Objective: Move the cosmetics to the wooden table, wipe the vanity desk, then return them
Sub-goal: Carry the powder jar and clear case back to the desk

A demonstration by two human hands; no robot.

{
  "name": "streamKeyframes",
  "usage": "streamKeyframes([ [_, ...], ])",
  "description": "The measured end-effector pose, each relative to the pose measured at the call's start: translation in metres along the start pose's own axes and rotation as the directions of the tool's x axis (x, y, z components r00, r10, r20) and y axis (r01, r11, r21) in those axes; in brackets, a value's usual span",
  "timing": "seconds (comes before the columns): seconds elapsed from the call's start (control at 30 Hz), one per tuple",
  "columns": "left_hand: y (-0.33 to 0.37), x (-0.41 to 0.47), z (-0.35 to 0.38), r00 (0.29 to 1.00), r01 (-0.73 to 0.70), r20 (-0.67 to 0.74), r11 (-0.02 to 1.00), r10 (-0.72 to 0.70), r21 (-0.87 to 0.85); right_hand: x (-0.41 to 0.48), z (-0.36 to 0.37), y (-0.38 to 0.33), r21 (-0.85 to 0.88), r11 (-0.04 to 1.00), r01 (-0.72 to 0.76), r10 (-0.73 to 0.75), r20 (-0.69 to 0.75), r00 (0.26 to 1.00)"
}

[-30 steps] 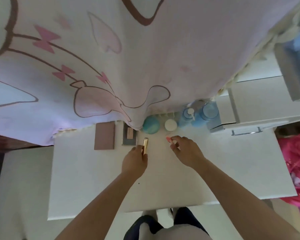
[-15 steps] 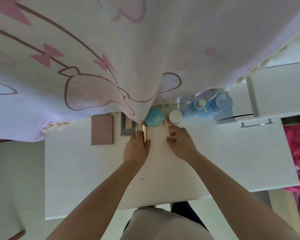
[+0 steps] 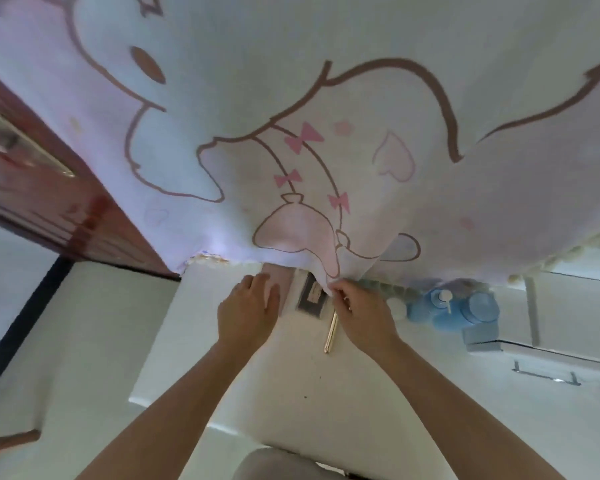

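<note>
Left hand (image 3: pixel 248 315): flat, fingers straight, fingertips resting on the pink palette (image 3: pixel 286 289).
Right hand (image 3: pixel 364 318): fingers curled tight at the hem of the printed cloth (image 3: pixel 326 116). Cannot tell whether they pinch the cloth, a small item, or nothing.
Cosmetics: all on the vanity desk (image 3: pixel 326 393), lined up along its far edge, partly under the cloth hem.
Order left to right: pink palette, grey palette (image 3: pixel 310 300) just beside it, gold tube (image 3: pixel 331 332), a pale jar (image 3: pixel 397 306) (blurred), then two blue bottles (image 3: pixel 445 310).
Gold tube: lies flat between the two hands, touching or just beside the right thumb side. Neither hand holds it.
Key relation: the tube's long axis runs near-to-far, roughly in line with the forearms, far end tipped slightly right. Right hand is clearly nearer, and the near end is free, so a side pinch across the tube looks easiest.
Pink palette: straight ahead of the left hand and already under it, so that one belongs to the left.
Step (judgement): handling items at the desk's far edge. Clearing or returning cannot be told from this view.
Risk: the cloth hangs over the far row, hiding item tops and liable to snag.
</note>
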State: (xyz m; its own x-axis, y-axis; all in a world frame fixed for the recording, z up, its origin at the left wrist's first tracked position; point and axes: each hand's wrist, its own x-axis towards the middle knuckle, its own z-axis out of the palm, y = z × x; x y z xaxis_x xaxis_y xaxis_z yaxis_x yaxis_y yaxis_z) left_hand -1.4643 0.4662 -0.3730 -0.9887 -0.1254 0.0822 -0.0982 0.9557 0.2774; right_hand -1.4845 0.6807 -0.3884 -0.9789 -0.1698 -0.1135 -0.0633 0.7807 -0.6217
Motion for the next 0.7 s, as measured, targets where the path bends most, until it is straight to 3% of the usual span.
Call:
streamKeyframes([
  [0.1,-0.035,-0.026,-0.036,0.985,0.124,-0.129,0.986,-0.110,0.111,0.016,0.023,-0.044,0.011,0.970,0.243,-0.243,0.046,0.969],
  [0.27,-0.104,-0.109,-0.118,0.875,0.426,-0.314,0.895,-0.369,0.134,0.007,0.069,-0.143,0.018,0.774,0.633,-0.632,0.085,0.770],
  [0.5,-0.190,-0.253,-0.240,0.609,0.742,-0.572,0.649,-0.549,0.168,-0.059,0.118,-0.316,0.131,0.567,0.813,-0.824,0.084,0.561],
  [0.7,-0.256,-0.386,-0.314,0.412,0.862,-0.682,0.500,-0.604,0.079,-0.157,0.179,-0.456,0.128,0.333,0.934,-0.940,0.120,0.319],
])
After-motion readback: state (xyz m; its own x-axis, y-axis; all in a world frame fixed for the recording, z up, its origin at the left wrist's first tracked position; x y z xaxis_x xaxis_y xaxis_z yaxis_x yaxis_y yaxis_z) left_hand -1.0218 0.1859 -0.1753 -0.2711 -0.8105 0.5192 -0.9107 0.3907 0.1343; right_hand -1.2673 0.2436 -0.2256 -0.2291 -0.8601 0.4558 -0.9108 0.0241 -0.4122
